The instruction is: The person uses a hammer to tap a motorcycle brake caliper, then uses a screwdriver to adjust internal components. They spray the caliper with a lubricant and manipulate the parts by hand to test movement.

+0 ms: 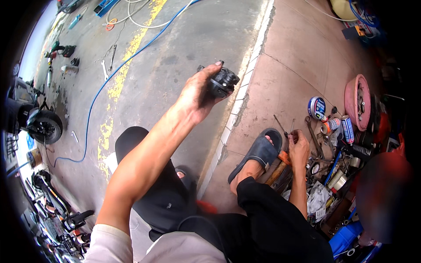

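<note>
My left hand [197, 94] is raised over the grey floor, its fingers wrapped round a black, grimy engine part that looks like a carburetor [224, 82]. The thumb lies along its top, and the palm hides its near side. Low on the right, beside my sandalled foot [258, 153], my right hand [299, 148] is closed in a pinch. At its fingertips is the dark end of a thin screwdriver [281, 124], whose slim shaft points up and left. Just below those fingers is an orange tool handle [284, 157].
Around my right hand lie a wrench [314, 136], spray cans [347, 129], a round tin [316, 108] and loose parts. A pink basin [360, 101] stands behind them. A blue hose [93, 105] crosses the floor at left, near spanners [105, 70] and a motorcycle wheel [45, 126].
</note>
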`<control>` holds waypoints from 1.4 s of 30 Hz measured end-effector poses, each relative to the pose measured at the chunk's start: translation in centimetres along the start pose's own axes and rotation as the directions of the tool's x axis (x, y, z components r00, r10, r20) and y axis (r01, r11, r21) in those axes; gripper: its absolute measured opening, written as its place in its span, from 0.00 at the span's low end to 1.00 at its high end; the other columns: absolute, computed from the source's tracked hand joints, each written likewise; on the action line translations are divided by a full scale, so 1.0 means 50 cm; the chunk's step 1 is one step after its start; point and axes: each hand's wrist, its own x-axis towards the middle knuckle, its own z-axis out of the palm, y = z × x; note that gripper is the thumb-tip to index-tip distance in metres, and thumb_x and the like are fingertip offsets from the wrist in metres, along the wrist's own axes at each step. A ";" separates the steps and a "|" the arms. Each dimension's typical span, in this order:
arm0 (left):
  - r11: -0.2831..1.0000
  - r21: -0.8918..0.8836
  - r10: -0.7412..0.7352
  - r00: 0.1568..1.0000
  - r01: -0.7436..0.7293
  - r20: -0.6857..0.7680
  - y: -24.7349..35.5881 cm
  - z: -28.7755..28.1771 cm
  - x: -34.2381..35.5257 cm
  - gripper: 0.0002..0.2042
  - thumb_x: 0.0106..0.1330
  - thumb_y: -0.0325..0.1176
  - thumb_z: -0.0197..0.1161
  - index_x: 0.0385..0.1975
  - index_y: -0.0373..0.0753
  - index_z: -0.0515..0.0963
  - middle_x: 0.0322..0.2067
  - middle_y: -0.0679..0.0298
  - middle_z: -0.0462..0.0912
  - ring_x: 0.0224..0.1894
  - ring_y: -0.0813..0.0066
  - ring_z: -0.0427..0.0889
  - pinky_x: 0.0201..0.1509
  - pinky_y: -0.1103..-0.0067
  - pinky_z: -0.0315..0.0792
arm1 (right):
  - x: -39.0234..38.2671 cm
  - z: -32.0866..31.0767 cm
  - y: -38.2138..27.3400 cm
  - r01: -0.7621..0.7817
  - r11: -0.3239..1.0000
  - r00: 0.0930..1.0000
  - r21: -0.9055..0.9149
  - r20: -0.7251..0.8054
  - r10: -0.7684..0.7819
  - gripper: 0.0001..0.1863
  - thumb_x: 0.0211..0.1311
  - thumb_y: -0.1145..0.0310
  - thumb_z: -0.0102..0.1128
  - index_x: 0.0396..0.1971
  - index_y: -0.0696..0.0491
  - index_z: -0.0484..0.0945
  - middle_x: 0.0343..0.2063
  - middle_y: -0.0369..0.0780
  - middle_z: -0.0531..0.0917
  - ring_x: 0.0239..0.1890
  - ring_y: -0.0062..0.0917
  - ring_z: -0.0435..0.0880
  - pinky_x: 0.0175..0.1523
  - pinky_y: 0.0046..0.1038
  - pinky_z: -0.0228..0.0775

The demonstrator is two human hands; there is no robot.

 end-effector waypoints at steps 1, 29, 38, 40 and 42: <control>1.000 -0.009 -0.027 1.000 0.027 -0.008 -0.002 -0.004 -0.002 0.12 0.72 0.39 0.68 0.48 0.42 0.77 0.45 0.58 0.86 0.47 0.61 0.87 0.55 0.61 0.83 | 0.005 0.008 0.002 0.060 0.997 0.998 0.058 -0.001 -0.060 0.12 0.65 0.66 0.70 0.45 0.54 0.82 0.34 0.48 0.87 0.42 0.47 0.87 0.46 0.44 0.77; 0.993 0.065 -0.101 0.995 0.099 0.025 -0.049 0.036 -0.044 0.12 0.77 0.44 0.61 0.49 0.43 0.77 0.42 0.64 0.86 0.46 0.71 0.86 0.51 0.69 0.81 | -0.071 -0.160 -0.397 0.508 0.791 0.860 0.341 -0.162 -0.483 0.19 0.65 0.77 0.64 0.56 0.54 0.86 0.21 0.47 0.81 0.20 0.42 0.80 0.30 0.38 0.71; 0.978 0.208 0.002 0.999 0.008 -0.049 -0.059 0.040 -0.042 0.19 0.71 0.41 0.68 0.52 0.35 0.73 0.37 0.61 0.84 0.37 0.73 0.86 0.40 0.74 0.82 | -0.073 -0.164 -0.396 0.684 0.726 0.725 0.073 -0.188 -0.663 0.21 0.58 0.75 0.68 0.54 0.52 0.88 0.16 0.41 0.76 0.18 0.38 0.77 0.27 0.36 0.69; 0.963 0.268 -0.039 0.999 0.043 -0.017 -0.044 0.039 -0.047 0.19 0.71 0.40 0.67 0.51 0.34 0.73 0.37 0.61 0.84 0.36 0.73 0.86 0.39 0.74 0.83 | -0.036 -0.185 -0.378 0.704 0.667 0.704 0.243 -0.117 -0.701 0.21 0.58 0.75 0.68 0.53 0.52 0.88 0.16 0.41 0.75 0.18 0.38 0.76 0.27 0.36 0.68; 0.928 0.360 -0.112 0.994 0.098 0.018 -0.030 0.038 -0.053 0.14 0.74 0.41 0.63 0.46 0.36 0.80 0.40 0.62 0.87 0.39 0.73 0.87 0.46 0.72 0.82 | -0.012 -0.209 -0.378 0.732 0.631 0.662 0.256 -0.050 -0.748 0.20 0.57 0.76 0.70 0.51 0.53 0.88 0.16 0.41 0.76 0.18 0.38 0.78 0.26 0.37 0.68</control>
